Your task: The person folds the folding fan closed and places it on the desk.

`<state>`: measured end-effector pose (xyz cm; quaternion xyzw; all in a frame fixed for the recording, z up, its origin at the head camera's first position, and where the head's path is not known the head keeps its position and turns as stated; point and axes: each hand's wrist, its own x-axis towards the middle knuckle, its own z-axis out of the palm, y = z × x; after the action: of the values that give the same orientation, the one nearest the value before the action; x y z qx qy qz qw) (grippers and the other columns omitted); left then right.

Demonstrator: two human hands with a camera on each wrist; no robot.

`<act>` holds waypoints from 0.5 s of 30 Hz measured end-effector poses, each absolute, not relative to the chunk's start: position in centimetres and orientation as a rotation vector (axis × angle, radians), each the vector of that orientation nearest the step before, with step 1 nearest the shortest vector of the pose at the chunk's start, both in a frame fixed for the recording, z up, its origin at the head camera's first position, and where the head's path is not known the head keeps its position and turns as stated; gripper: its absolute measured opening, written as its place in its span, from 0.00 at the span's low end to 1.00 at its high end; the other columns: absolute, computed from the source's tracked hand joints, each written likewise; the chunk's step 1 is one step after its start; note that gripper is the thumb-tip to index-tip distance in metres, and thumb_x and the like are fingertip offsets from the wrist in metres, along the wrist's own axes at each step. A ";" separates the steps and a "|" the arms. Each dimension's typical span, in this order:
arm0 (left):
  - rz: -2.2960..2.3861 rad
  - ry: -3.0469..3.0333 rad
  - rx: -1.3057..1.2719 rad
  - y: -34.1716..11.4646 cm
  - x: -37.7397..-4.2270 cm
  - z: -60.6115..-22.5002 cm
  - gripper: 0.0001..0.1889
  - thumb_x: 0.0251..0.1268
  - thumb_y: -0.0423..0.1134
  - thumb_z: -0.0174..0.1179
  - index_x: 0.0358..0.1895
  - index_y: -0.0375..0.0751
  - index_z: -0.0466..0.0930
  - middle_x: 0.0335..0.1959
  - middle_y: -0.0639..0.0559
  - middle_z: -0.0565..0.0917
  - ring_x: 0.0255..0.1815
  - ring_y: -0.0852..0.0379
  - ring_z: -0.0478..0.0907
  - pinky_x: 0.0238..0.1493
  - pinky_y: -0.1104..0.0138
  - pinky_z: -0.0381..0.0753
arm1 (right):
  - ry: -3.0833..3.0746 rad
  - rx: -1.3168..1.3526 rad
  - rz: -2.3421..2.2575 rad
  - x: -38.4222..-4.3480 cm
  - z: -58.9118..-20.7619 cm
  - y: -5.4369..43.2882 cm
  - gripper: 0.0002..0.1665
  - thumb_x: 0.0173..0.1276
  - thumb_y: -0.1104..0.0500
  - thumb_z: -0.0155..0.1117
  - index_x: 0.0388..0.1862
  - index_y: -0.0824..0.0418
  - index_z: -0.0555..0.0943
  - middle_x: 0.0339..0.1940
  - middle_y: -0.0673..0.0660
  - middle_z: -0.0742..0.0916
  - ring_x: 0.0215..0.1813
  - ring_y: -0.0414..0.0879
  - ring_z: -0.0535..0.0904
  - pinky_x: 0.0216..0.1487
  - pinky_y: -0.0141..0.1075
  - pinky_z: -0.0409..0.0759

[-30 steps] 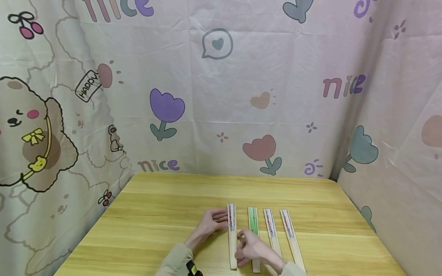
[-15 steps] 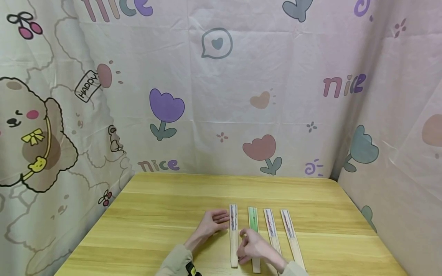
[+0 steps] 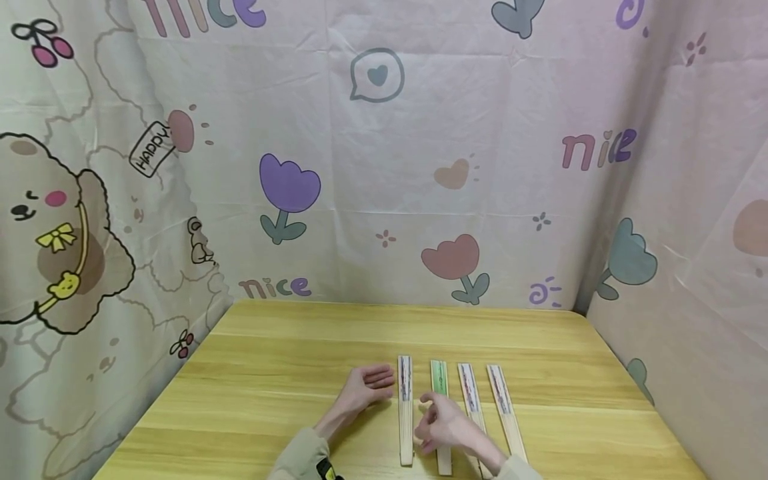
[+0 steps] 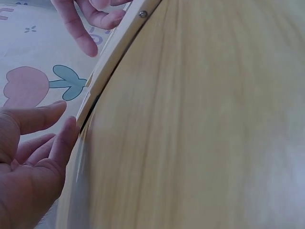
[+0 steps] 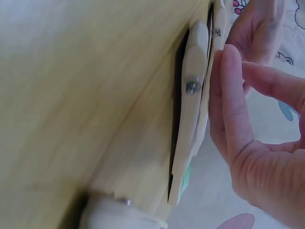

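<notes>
Folded wooden hand fans lie on the table. The leftmost folded fan (image 3: 405, 420), with a patterned grey-white leaf, lies between the two hands. To its left my left hand (image 3: 363, 389) has its fingers extended, a small gap from the fan in the head view. My right hand (image 3: 445, 423) hovers over the green folded fan (image 3: 440, 379), covering part of it, fingers loosely bent and holding nothing. In the left wrist view the fan's wooden ribs (image 4: 121, 40) show a metal rivet at one end. A green edge shows on the nearer fan (image 5: 193, 67) in the right wrist view.
Right of the green fan lie a third folded fan (image 3: 469, 387) and a fourth-placed fan (image 3: 501, 393), both slightly slanted. The wooden table (image 3: 288, 347) meets a printed cloth backdrop (image 3: 384, 167) behind and at both sides.
The leftmost fan has shifted slightly right and straightened. Both hands have then drawn back a little from it, the left to the left and the right to the right.
</notes>
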<state>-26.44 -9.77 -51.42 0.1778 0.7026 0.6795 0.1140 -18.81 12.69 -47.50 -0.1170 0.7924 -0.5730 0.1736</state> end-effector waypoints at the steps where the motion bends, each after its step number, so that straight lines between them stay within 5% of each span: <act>1: 1.987 2.064 0.502 -9.9 -26.4 -51.3 0.33 0.60 0.23 0.64 0.67 0.14 0.62 0.65 0.21 0.71 0.66 0.30 0.75 0.67 0.58 0.84 | 2.251 -0.345 -1.625 -18.9 -47.5 12.8 0.42 0.57 0.75 0.65 0.69 0.82 0.59 0.36 0.63 0.82 0.27 0.48 0.84 0.31 0.42 0.93; 9: 1.989 2.117 0.491 -11.1 -26.0 -50.4 0.33 0.60 0.24 0.65 0.67 0.16 0.63 0.65 0.22 0.72 0.66 0.30 0.75 0.67 0.58 0.84 | 2.284 -0.450 -1.664 -19.5 -47.4 14.7 0.41 0.60 0.70 0.68 0.68 0.82 0.61 0.37 0.62 0.82 0.32 0.50 0.84 0.31 0.39 0.94; 15: 2.059 2.113 0.472 -11.8 -26.1 -50.0 0.35 0.63 0.30 0.68 0.68 0.16 0.63 0.65 0.21 0.72 0.66 0.31 0.76 0.63 0.68 0.86 | 2.330 -0.503 -1.679 -20.0 -47.2 16.1 0.38 0.63 0.67 0.70 0.66 0.82 0.63 0.40 0.64 0.85 0.38 0.52 0.85 0.32 0.38 0.93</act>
<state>-26.05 -11.84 -49.97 0.1576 0.7052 0.6870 0.0769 -20.00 16.13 -47.20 -0.1714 0.7940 -0.5723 0.1127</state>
